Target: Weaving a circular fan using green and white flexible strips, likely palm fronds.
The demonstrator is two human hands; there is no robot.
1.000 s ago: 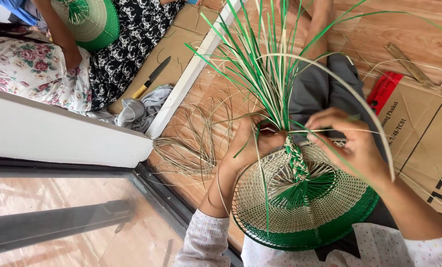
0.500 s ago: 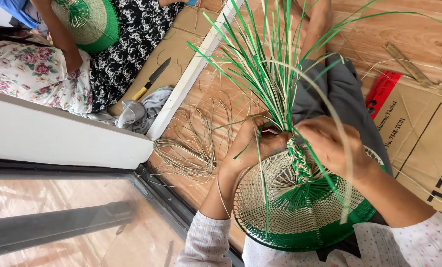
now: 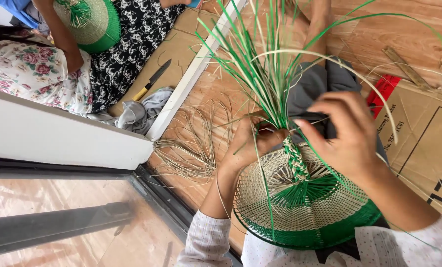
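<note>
L hand (image 3: 250,141): fingers curled tight round the top of the green-and-cream braid (image 3: 295,159), right where the loose strips (image 3: 265,74) fan out. R hand (image 3: 347,136): fingers half spread, thumb and forefinger pinching a thin pale strand (image 3: 330,54) that arcs up and over the hand; a dark bit lies by the fingertips, can't tell what. Braid rises from the centre of a round woven piece (image 3: 305,207), cream w/ green rim and green spokes at the hub, resting on the person's lap over grey cloth (image 3: 312,84). Strips stand up from the braid, green and cream mixed, spreading wide toward the top edge. Left of L hand, a bundle of pale fibre (image 3: 189,148) lies on the wood floor (image 3: 409,29). Flattened cardboard (image 3: 424,133) under R forearm's side. Further off, past a white ledge (image 3: 181,94), a yellow-handled knife (image 3: 151,78) on cardboard, and another person (image 3: 43,64) in floral cloth holding a similar green-and-cream woven piece (image 3: 90,22).
</note>
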